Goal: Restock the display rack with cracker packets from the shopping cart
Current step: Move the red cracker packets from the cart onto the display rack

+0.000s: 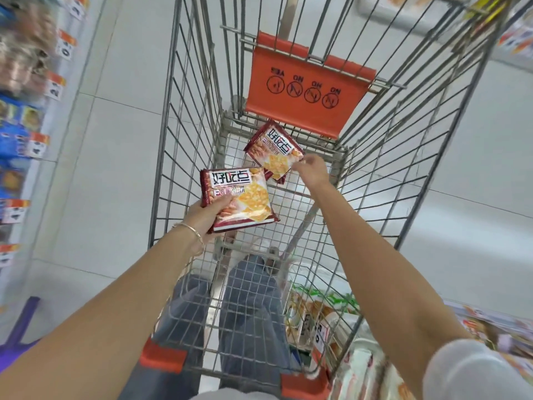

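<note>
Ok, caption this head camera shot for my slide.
Left hand grips one cracker packet, right hand pinches a second packet inside the wire shopping cart.

Lighting: bright, even, diffuse; source cannot be told. Floor (109,140) washed pale, shadows faint.
Focus: sharp inside the shopping cart (190,157).
Blur: shelves (26,111) left of the cart smeared; goods (513,33) right of it likewise.
Distortion: wide-angle; cart wires splay outward.

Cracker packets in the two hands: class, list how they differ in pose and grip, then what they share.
The left-hand packet reads upright to the camera; the right-hand packet is turned, its label nearly upside down. The left hand grips its packet's lower corner; the right hand pinches its packet's edge. Both carry the same red-and-white design.
</note>
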Action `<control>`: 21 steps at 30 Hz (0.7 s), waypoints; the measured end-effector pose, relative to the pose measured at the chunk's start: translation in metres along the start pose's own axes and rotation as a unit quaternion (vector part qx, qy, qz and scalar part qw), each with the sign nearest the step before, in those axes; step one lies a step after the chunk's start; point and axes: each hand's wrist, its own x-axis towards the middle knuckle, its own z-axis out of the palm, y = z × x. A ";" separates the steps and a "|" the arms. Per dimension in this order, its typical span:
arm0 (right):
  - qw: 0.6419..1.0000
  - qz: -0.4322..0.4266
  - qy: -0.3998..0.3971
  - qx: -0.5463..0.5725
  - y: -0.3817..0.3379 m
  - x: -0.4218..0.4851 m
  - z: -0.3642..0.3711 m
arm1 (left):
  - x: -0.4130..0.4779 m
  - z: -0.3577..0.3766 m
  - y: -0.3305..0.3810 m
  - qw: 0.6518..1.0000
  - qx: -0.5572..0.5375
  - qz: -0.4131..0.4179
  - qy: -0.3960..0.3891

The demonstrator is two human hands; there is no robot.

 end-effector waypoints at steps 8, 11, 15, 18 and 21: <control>0.998 0.062 0.024 -0.021 -0.008 0.050 0.033 | 0.010 -0.007 -0.004 0.999 0.010 0.012 0.029; 0.996 0.033 0.029 -0.082 -0.006 0.051 0.040 | 0.011 0.000 -0.004 0.999 0.019 0.010 0.038; 0.999 -0.009 0.044 -0.007 -0.005 0.029 0.041 | 0.007 0.003 -0.003 0.999 0.037 0.004 0.026; 0.987 -0.028 0.083 0.132 0.003 0.002 0.018 | -0.002 0.000 -0.002 0.996 0.078 -0.005 0.042; 0.965 0.016 0.092 0.246 0.015 -0.019 -0.010 | -0.017 -0.011 0.004 0.992 0.113 -0.007 0.062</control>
